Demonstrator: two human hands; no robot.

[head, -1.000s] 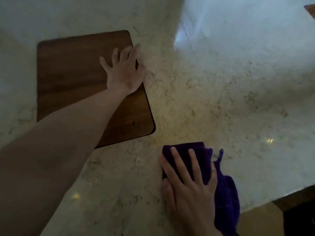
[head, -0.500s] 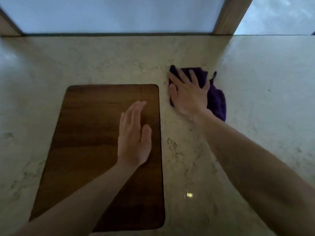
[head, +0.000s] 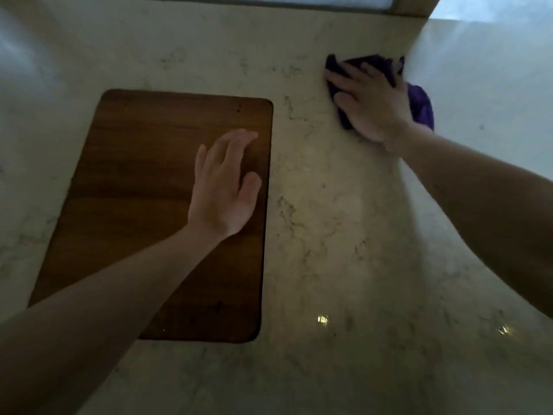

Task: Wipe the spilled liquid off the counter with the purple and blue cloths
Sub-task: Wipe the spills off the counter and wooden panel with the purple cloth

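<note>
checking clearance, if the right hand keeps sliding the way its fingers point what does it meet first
Likely nothing: the right hand on the purple cloth faces bare counter, then the window ledge.

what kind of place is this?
Likely a home kitchen: a pale marble-look stone counter, a brown wooden cutting board lying on it, and a purple cloth pressed on the counter by the right hand.

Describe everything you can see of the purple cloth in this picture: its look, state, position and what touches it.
The purple cloth is dark purple, soft-looking fabric, bunched rather than spread flat. It lies on the pale marbled counter, far right, near the back edge. The right hand presses flat on it with fingers spread, covering its middle; cloth shows beyond the fingertips and at the hand's right. It is apart from the wooden board.
</note>
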